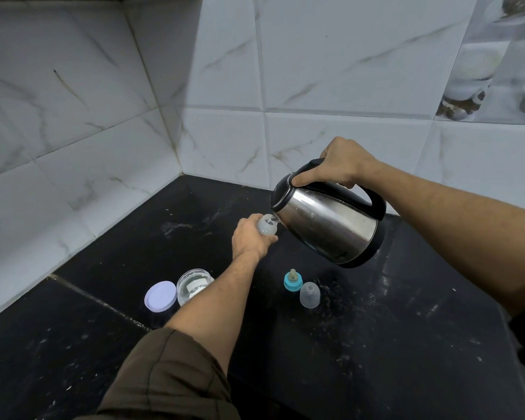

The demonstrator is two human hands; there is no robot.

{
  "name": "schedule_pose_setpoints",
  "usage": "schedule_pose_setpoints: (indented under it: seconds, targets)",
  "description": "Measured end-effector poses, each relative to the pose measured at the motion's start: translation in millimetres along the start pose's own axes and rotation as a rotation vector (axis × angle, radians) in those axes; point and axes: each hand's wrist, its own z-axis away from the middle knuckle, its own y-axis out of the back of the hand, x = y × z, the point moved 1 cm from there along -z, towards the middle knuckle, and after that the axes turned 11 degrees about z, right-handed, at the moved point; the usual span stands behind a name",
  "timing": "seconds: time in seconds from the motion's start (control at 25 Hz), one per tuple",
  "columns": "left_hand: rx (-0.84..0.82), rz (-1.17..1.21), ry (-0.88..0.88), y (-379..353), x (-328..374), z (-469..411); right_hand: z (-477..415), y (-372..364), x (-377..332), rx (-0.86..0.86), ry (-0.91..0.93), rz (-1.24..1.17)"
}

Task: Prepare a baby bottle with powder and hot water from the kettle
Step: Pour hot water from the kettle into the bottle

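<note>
My left hand (250,237) grips a clear baby bottle (267,225), holding it just above the black counter (376,344). Only the bottle's open neck shows above my fingers. My right hand (338,165) holds the black handle of a steel kettle (328,225), tilted to the left with its spout right over the bottle's mouth. A thin stream of water runs from the spout into the bottle. The teal nipple ring (292,281) and the clear dome cap (309,294) lie on the counter nearer to me.
An open clear powder jar (194,283) stands at my left forearm, partly hidden by it, with its lilac lid (160,296) beside it. White marbled tiles form the corner walls behind. The counter is speckled with white powder.
</note>
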Motion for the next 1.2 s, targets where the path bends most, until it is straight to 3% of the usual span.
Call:
schedule_pose_setpoints:
  seconds: [1.2]
  targets:
    - [-0.019,0.0,-0.001,-8.8,-4.3,-7.7,-0.2,0.8,2.4,0.002,-0.002,0.013]
